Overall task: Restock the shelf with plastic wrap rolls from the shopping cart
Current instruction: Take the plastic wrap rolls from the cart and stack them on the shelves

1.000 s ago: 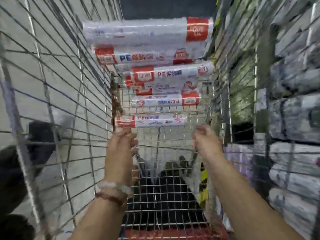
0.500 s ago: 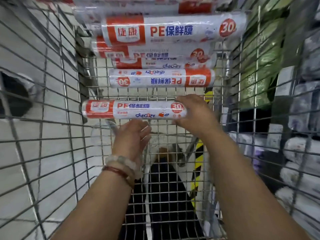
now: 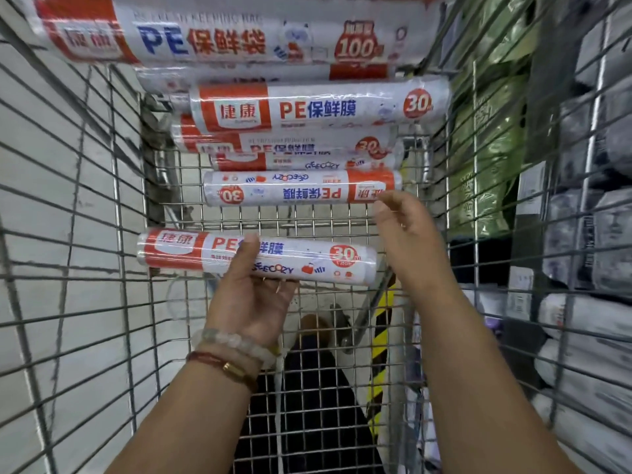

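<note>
I look down into a wire shopping cart [image 3: 113, 213]. My left hand [image 3: 251, 292] grips a white and orange plastic wrap roll [image 3: 307, 260] from below, thumb over its front, and holds it level above the cart floor. My right hand [image 3: 405, 230] hovers just right of that roll with its fingers loosely curled, its fingertips near the orange end of a second roll [image 3: 301, 188] that lies upside-down further in. Several more rolls [image 3: 318, 109] are stacked beyond, with a bigger pack [image 3: 222, 32] on top.
The cart's mesh walls close in on both sides. Through the right wall I see shelves with wrapped white and grey packs [image 3: 598, 234] and green packs [image 3: 485, 148]. A pale tiled floor [image 3: 51, 165] shows through the left wall.
The view has moved closer to the rolls. My left hand has taken the nearest roll from below, and my right hand has come off its right end and moved up toward the second roll.
</note>
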